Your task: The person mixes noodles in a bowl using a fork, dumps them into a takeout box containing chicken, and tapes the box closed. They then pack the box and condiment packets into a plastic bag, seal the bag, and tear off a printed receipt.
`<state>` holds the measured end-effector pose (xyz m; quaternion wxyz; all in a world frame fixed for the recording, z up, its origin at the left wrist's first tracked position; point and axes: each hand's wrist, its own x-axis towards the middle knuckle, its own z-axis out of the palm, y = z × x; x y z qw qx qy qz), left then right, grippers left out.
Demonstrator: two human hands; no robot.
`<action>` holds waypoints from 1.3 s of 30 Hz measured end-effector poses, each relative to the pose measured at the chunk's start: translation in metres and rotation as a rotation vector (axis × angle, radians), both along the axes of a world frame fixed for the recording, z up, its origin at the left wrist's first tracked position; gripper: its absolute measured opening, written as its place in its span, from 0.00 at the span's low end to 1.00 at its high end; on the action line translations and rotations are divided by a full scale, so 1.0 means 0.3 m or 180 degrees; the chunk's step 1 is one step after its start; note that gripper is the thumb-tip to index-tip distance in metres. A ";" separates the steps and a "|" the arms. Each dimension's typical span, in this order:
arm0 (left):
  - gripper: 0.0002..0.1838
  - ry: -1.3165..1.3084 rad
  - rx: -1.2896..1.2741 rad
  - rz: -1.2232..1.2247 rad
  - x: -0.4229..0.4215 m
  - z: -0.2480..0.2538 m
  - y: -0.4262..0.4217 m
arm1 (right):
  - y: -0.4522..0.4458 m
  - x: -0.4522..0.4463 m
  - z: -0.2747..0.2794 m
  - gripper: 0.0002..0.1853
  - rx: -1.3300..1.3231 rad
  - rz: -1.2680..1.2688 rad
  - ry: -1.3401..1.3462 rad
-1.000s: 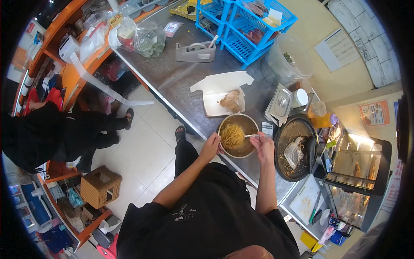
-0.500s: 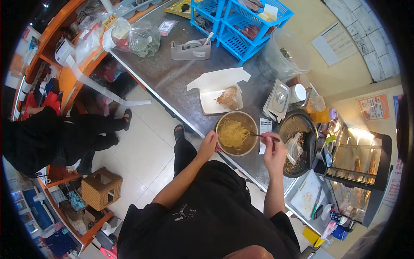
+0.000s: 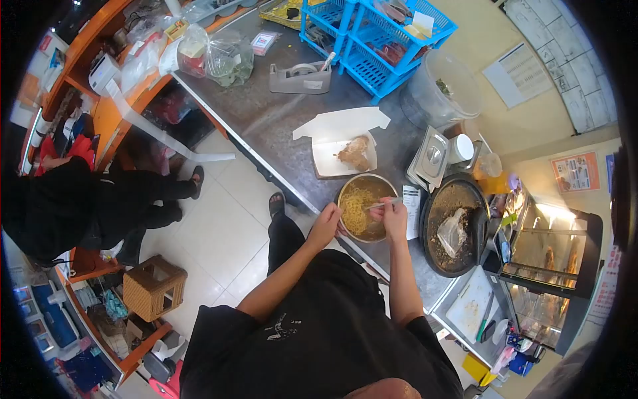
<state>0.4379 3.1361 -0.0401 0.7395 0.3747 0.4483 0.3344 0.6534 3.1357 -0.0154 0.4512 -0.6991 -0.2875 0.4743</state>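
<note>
A metal bowl (image 3: 380, 231) with yellow noodles (image 3: 357, 207) stands at the counter's near edge. My left hand (image 3: 325, 225) grips its left rim, fingers closed round it. Over the bowl's right side, my right hand (image 3: 391, 214) is closed on a fork (image 3: 383, 203), whose tip reaches into the noodles; the handle points up to the right. Just behind the bowl lies an open white box (image 3: 325, 158) with a brown piece of food (image 3: 355, 154) in it. A printed slip (image 3: 411, 206) lies right of the bowl.
A large dark pan (image 3: 433, 249) holding a plastic bag (image 3: 453, 233) is close on the right. Metal lids (image 3: 430, 159), a tape dispenser (image 3: 300, 81) and blue racks (image 3: 377, 66) stand farther back. Another person (image 3: 86, 206) is at the far left.
My right hand first drew back to the right with the fork, then came left over the bowl. The noodles have shifted in the bowl. My left hand stays at the rim.
</note>
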 end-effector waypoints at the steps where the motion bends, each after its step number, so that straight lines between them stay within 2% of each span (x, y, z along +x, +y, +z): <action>1: 0.13 -0.0012 0.0007 -0.0010 -0.003 -0.008 0.002 | 0.005 0.009 0.006 0.12 -0.0096 -0.0128 0.0289; 10: 0.13 -0.0053 -0.0045 -0.0070 -0.021 -0.031 0.000 | -0.022 0.088 0.095 0.14 0.0049 -0.0663 0.1306; 14: 0.13 -0.0123 -0.0178 -0.0035 -0.018 -0.028 0.002 | -0.026 0.150 0.140 0.13 0.0312 -0.0754 0.1167; 18: 0.13 -0.0067 -0.0162 -0.0024 -0.022 -0.034 -0.003 | -0.032 0.176 0.256 0.12 0.0824 -0.0679 0.0453; 21: 0.12 -0.0105 -0.0178 -0.0003 -0.022 -0.027 -0.005 | -0.037 0.073 0.336 0.11 0.1035 -0.0152 -0.0341; 22: 0.12 -0.0125 -0.0189 0.0002 -0.022 -0.024 -0.004 | -0.050 0.027 0.354 0.10 0.0856 0.0438 -0.1064; 25: 0.12 -0.0109 -0.0172 -0.0004 -0.026 -0.029 0.002 | -0.096 -0.063 0.421 0.08 0.1643 0.2081 -0.2669; 28: 0.13 -0.0067 -0.0048 -0.0003 -0.025 -0.044 -0.001 | -0.116 -0.066 0.550 0.06 0.1473 0.1621 -0.2668; 31: 0.13 -0.0029 -0.0049 0.0036 -0.024 -0.022 -0.009 | -0.107 -0.013 0.536 0.06 0.1553 0.0590 -0.1838; 32: 0.13 -0.0041 -0.0059 0.0032 -0.024 -0.016 -0.008 | -0.093 0.006 0.496 0.06 0.1488 0.0373 -0.2040; 35: 0.13 -0.0049 -0.0054 -0.0015 -0.021 -0.010 -0.009 | -0.046 0.039 0.277 0.08 0.0796 0.0181 -0.2006; 39: 0.13 -0.0027 0.0001 -0.0069 -0.010 -0.017 -0.007 | -0.022 -0.032 0.049 0.11 0.0311 0.0039 -0.1196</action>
